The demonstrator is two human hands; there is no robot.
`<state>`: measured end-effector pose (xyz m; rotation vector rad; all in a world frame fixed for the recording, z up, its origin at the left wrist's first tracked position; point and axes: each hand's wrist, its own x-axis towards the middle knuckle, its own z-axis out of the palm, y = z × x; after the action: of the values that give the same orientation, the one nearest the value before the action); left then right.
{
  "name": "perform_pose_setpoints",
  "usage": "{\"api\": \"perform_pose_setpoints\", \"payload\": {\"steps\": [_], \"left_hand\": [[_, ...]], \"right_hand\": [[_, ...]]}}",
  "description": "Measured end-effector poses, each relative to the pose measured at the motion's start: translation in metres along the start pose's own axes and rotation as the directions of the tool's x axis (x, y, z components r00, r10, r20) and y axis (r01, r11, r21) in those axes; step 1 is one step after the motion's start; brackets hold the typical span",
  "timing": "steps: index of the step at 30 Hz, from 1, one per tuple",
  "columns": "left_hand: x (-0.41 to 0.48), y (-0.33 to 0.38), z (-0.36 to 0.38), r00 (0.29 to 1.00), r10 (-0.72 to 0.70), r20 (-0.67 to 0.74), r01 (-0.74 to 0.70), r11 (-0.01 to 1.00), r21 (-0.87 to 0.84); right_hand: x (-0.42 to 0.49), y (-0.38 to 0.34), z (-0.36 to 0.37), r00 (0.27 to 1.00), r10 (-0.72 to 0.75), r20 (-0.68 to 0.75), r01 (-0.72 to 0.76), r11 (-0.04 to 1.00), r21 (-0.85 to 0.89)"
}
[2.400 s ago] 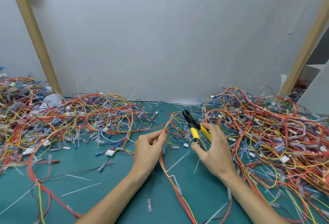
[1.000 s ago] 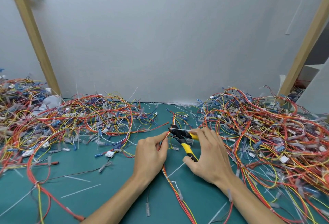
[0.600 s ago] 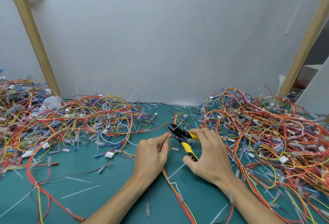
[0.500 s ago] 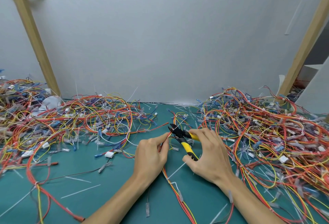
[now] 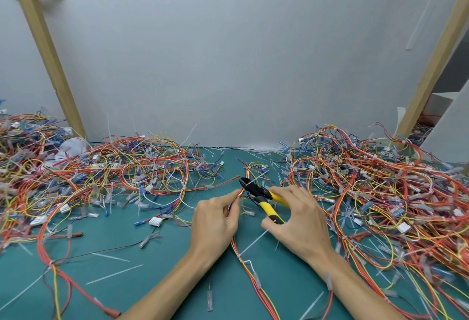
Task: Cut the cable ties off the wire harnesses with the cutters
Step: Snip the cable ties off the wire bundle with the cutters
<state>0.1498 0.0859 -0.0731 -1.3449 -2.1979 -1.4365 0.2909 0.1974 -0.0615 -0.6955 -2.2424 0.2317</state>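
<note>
That wire harness mid-worktop is just a few skinny red, orange and yellow leads, light and floppy. I'd say take hold right beside the tie or it'll flop away. The left hand pinches it between thumb and fingers there. The right hand is wrapped round the cutters (black nose, rubbery-looking yellow handles), tips at the cable tie, a thin, stiff white nylon strip. Can't tell if the blades have bitten. The teal worktop looks smooth, with 2 big wire piles either side.
</note>
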Motion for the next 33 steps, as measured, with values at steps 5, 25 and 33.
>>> {"api": "perform_pose_setpoints", "payload": {"steps": [5,25,33], "left_hand": [[-0.0001,0.0012,-0.0004,1.0,-0.018,0.012,0.018,1.0,0.001],[-0.001,0.0028,-0.0015,1.0,0.01,0.005,-0.01,1.0,0.003],[-0.0009,0.002,-0.002,1.0,0.025,0.013,-0.025,1.0,0.018]], "right_hand": [[-0.0002,0.0018,0.0011,1.0,0.014,-0.012,-0.014,1.0,0.006],[0.0,0.0023,0.0025,0.999,-0.01,-0.033,0.01,1.0,-0.006],[0.001,0.0016,0.0021,1.0,-0.016,-0.002,0.016,0.999,-0.032]]}}
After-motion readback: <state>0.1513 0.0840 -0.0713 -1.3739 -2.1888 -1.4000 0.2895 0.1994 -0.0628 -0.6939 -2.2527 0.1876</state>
